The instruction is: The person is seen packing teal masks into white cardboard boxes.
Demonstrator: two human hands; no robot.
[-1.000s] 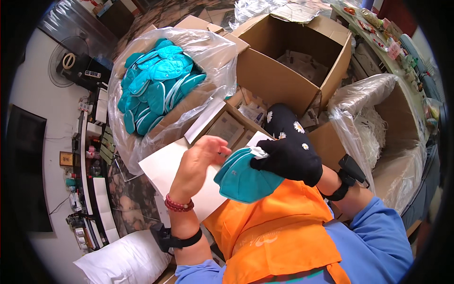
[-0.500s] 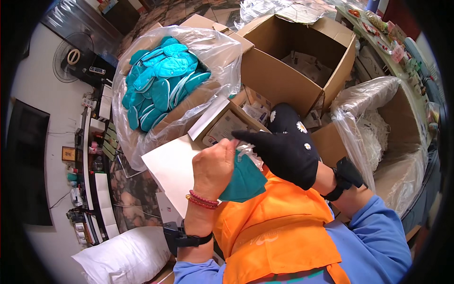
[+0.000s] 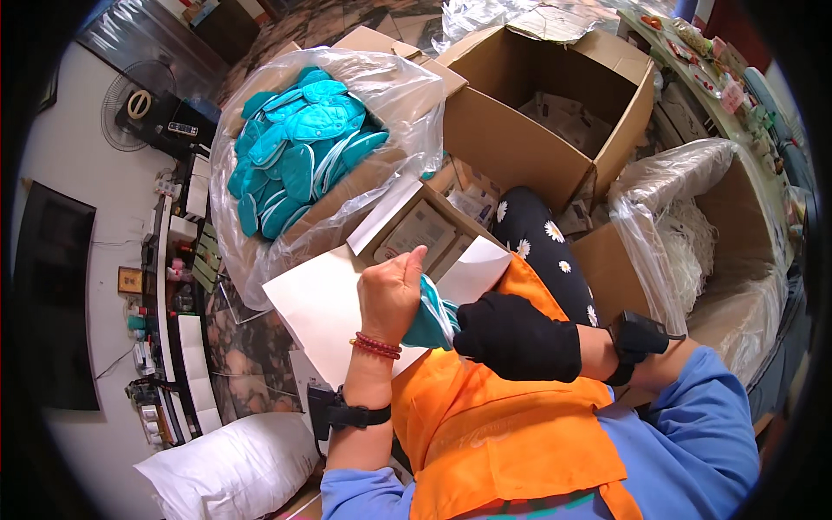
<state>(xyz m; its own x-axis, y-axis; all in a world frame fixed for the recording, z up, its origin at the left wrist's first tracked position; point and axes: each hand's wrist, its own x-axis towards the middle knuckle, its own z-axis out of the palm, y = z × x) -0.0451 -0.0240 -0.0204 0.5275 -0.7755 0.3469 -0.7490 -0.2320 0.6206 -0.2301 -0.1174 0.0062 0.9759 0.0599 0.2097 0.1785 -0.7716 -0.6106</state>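
Observation:
My left hand [image 3: 389, 295] is bare and closed on a teal cloth pad [image 3: 429, 319], with its thumb pointing up. White edging shows along the pad's folded layers. In a black glove, my right hand [image 3: 518, 338] is closed on the pad's other side, its fingertips hidden. Beneath both hands an open carton with white flaps [image 3: 316, 303] rests near my lap. Flat printed packets [image 3: 420, 234] lie inside it. To the far left, a plastic-lined box [image 3: 416, 95] is heaped with similar teal cloth pads [image 3: 299, 147], some with snap buttons.
A deep brown cardboard box [image 3: 520, 130] with a few packets stands ahead. On the right, another plastic-lined box [image 3: 745, 251] holds white shredded filling [image 3: 685, 251]. A white sack [image 3: 234, 468] sits at lower left. A cluttered table [image 3: 702, 69] runs along the right edge.
My right hand has dropped down and back from the left thumb to the pad's lower right side. The pad, earlier hanging spread out, is now bunched and folded between my hands.

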